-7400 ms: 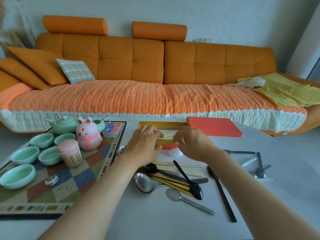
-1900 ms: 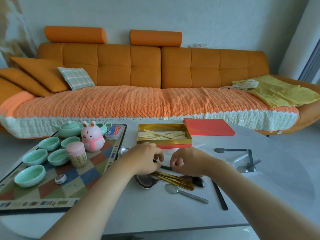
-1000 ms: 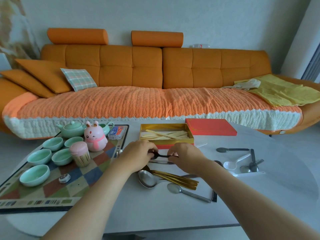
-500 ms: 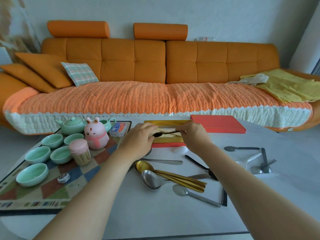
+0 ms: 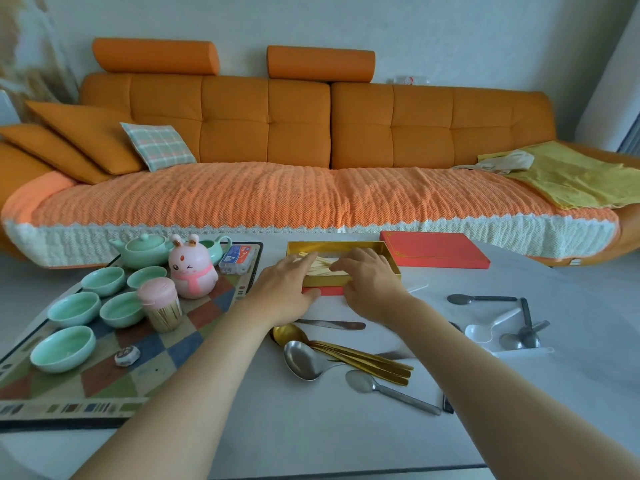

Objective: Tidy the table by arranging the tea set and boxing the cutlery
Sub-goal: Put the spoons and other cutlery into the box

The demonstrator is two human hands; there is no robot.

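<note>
A person is reaching both hands, left [image 5: 285,289] and right [image 5: 367,284], fingers loosely spread and holding nothing visible, into the gold box [image 5: 360,247] of pale sticks at the table's [image 5: 311,438] far edge.

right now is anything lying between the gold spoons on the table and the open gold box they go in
Yes. Both hands, left hand and right hand, rest over the open gold box's near edge, and a silver butter knife lies across between the gold spoons and the box.
</note>
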